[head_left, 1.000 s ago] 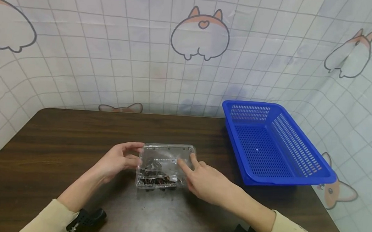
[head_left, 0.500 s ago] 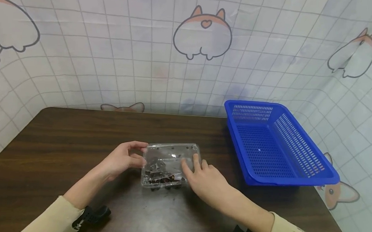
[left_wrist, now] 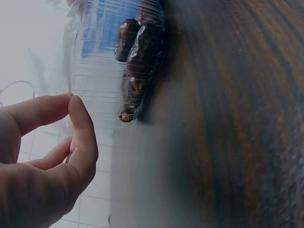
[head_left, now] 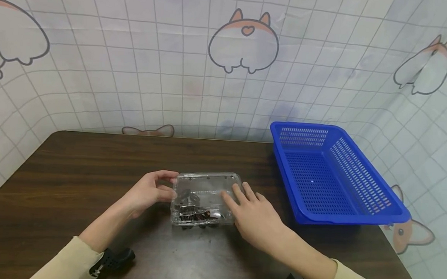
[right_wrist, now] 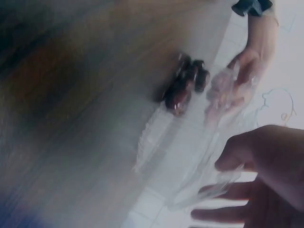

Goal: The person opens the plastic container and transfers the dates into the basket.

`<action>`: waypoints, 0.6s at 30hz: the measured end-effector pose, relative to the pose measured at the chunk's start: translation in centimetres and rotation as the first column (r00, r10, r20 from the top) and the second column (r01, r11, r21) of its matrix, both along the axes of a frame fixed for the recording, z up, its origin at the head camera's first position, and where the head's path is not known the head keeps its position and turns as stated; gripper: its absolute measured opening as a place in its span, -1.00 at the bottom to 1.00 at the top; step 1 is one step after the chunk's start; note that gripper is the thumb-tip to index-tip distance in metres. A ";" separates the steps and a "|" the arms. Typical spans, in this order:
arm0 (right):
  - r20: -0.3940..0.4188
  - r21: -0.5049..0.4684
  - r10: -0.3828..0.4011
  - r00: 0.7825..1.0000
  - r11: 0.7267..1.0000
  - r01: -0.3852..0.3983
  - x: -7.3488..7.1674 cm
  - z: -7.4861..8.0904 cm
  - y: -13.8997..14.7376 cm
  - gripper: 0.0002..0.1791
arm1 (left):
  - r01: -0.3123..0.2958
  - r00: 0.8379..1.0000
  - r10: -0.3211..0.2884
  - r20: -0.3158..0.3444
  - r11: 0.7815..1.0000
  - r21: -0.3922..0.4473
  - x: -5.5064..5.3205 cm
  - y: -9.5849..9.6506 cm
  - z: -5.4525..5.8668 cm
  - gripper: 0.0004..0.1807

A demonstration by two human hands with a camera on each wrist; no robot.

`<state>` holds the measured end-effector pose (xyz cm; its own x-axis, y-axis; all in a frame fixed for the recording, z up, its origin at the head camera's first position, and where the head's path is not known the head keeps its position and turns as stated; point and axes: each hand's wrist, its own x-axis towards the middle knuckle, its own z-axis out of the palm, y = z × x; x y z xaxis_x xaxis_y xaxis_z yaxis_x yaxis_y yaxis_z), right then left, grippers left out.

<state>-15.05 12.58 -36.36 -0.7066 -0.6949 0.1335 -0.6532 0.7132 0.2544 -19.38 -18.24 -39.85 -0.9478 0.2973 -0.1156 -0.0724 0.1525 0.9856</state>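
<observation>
A clear plastic box (head_left: 205, 183) sits near the middle of the table. Dark brown, shiny oval fruits like dates (left_wrist: 142, 52) lie in it, gathered toward the near left in the head view. My left hand (head_left: 145, 191) pinches the box's left rim between thumb and finger, seen closely in the left wrist view. At the box's right side is my right hand (head_left: 258, 218), its fingers spread and mostly straight over the top edge. The right wrist view is blurred, but shows that thumb and those fingers beside the rim (right_wrist: 190, 185).
A blue plastic basket (head_left: 299, 212) with slotted walls stands at the right of the dark wooden table (head_left: 84, 156). Behind the table hangs a white gridded sheet (head_left: 155, 67) with cartoon animals. A black strap (head_left: 112, 263) is on each wrist.
The right hand's fingers have slid right across the lid toward its edge and spread apart. The left hand keeps its grip on the rim. The whole view shifted slightly.
</observation>
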 end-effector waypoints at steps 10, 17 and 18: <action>0.089 -0.384 0.107 0.990 0.921 -0.065 -1.5 -0.1 1.3 -0.57 | -0.031 1.000 0.031 0.005 0.999 -0.005 -0.2 0.1 -0.2 -0.31; 0.097 -0.580 0.164 0.982 0.811 -0.078 -2.3 -0.4 1.8 -0.64 | -0.031 0.999 0.031 0.023 0.999 0.014 -0.2 0.0 -0.1 -0.30; 0.090 -0.601 0.171 0.981 0.795 -0.084 -2.5 -0.5 1.9 -0.65 | -0.031 0.999 0.030 0.025 0.999 0.017 -0.2 0.0 -0.2 -0.30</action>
